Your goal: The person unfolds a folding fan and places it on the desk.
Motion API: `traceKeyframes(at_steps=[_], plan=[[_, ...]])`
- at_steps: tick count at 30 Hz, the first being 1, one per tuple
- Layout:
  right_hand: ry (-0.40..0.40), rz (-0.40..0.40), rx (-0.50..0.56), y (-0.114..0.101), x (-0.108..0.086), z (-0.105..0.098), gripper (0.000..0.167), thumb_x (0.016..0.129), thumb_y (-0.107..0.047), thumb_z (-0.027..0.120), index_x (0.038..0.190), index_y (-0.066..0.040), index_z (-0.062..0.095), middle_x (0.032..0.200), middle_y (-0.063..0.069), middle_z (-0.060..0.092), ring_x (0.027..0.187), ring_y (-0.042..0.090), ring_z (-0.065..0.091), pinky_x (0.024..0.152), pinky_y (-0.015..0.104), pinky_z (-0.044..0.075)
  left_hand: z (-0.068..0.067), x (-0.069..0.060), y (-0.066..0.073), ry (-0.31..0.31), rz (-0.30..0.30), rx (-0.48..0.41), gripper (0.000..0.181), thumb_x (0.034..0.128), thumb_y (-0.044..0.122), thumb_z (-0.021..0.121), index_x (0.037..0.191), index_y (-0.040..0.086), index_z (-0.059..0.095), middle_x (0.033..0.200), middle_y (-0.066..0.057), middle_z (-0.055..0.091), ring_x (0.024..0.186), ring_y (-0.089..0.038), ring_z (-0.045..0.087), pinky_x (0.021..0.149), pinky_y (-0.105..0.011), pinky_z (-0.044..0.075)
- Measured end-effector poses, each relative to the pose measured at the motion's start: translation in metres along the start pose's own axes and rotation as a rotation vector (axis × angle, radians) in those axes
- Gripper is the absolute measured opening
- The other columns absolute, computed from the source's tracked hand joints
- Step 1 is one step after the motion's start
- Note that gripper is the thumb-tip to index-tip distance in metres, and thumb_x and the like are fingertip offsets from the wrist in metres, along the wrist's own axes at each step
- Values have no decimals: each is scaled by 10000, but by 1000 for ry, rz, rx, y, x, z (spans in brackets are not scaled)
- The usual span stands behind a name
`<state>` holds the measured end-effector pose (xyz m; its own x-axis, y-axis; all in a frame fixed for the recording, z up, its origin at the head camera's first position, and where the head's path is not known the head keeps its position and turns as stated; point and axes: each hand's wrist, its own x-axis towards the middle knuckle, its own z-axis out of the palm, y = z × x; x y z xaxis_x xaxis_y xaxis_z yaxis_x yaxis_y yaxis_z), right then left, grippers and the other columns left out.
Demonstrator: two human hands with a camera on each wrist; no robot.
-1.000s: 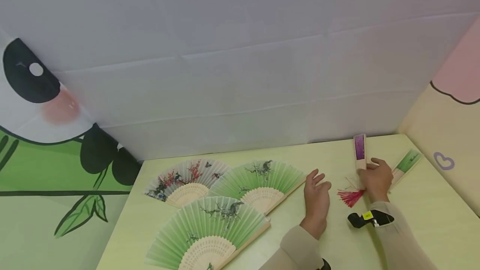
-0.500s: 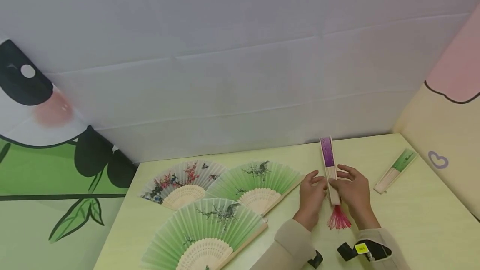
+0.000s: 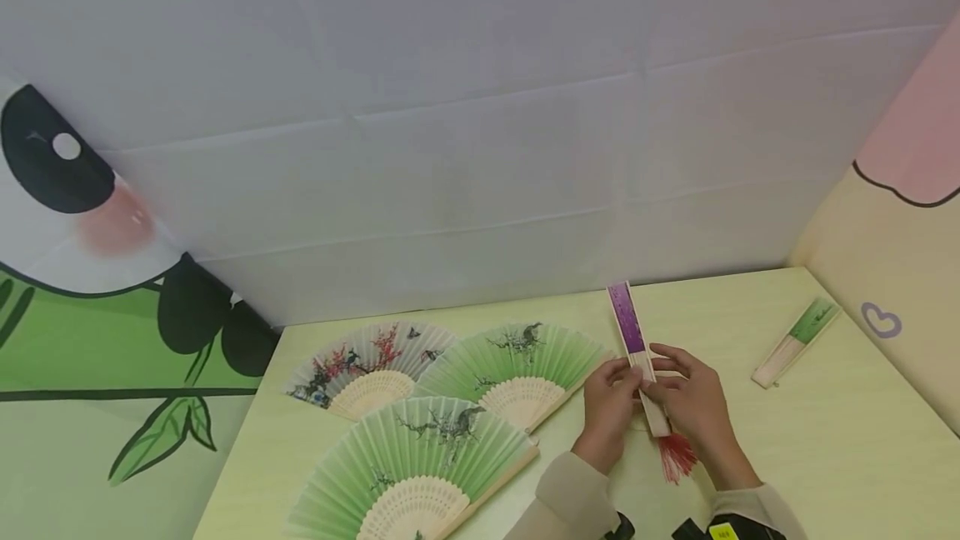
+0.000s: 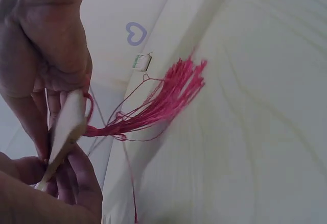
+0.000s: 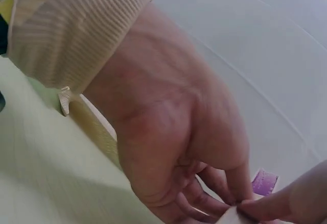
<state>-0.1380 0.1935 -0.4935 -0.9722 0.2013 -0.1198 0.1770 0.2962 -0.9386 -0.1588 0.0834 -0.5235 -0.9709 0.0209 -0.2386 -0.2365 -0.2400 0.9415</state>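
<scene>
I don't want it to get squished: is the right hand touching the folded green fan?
Apart: the head view shows bare tabletop between the right hand and the folded green fan.

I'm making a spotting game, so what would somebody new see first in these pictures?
Probably the front green fan, spread open on the left of the table, with a second green fan and a pale flowery fan behind it. Next, perhaps the folded purple fan in the left hand and right hand, its pink tassel at the near end. Maybe also the black cartoon eye on the far-left wall.
</scene>
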Motion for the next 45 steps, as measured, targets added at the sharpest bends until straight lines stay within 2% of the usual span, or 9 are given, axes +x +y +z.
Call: traceKeyframes(at_steps=[3,8,17,22,27,32,34,39,45], plan=[[-21,-26,-25,1,-1,0,511,1003,-8,684,1489,49,537,1311,298,639,976,209,740,693,214,564,-4,-3,-2,-6,5,-8,200,1006,73,692,1179,-13,743,980,-43,665,734,-112,658,688,-310,625],[-14,-4,-31,1,0,0,412,1052,-89,647,1413,101,589,1200,254,669,876,126,691,685,217,584,-9,-10,-6,-12,26,-6,165,987,57,708,1117,-13,781,921,-19,657,679,-105,668,660,-290,625],[-52,137,200,9,6,-6,479,1049,-129,677,1440,112,539,1017,8,673,831,46,659,719,230,622,-12,-16,-8,60,15,-54,185,1006,53,678,1135,-58,751,953,-68,664,742,-117,666,600,-277,616],[-18,167,275,12,7,-9,461,1050,-105,669,1439,90,519,878,-95,692,795,34,672,702,228,627,-14,-18,-9,113,37,-144,257,1025,30,638,1250,-79,696,1014,-93,596,819,-153,649,588,-287,619],[22,180,325,12,7,-11,456,1048,-87,665,1438,83,503,856,-140,726,786,25,694,708,229,635,-14,-18,-7,168,63,-229,320,1013,-9,625,1316,-109,616,1037,-93,548,850,-171,612,548,-282,596],[58,202,373,12,6,-14,541,1065,-94,633,1536,65,418,852,-173,715,784,15,699,729,225,636,-15,-18,-4,179,53,-291,174,1009,2,614,1176,-47,625,978,-66,546,839,-169,583,522,-252,558],[68,209,389,12,6,-15,548,1071,-100,623,1549,50,400,849,-178,711,785,17,702,736,228,637,-15,-19,-4,185,52,-309,139,1017,7,603,1150,-34,608,965,-65,543,839,-176,586,546,-272,585],[98,217,420,14,7,-17,475,1081,-115,607,1493,26,418,837,-166,707,769,31,718,742,237,640,-13,-20,-2,209,60,-352,54,1029,-14,579,1063,-2,538,935,-65,519,851,-197,574,623,-361,644],[170,224,484,16,10,-16,355,1078,-108,605,1383,-7,452,788,-155,696,703,30,726,715,212,632,-14,-22,-1,237,61,-384,113,1019,-52,570,996,13,481,912,-67,496,859,-220,579,650,-379,659]])
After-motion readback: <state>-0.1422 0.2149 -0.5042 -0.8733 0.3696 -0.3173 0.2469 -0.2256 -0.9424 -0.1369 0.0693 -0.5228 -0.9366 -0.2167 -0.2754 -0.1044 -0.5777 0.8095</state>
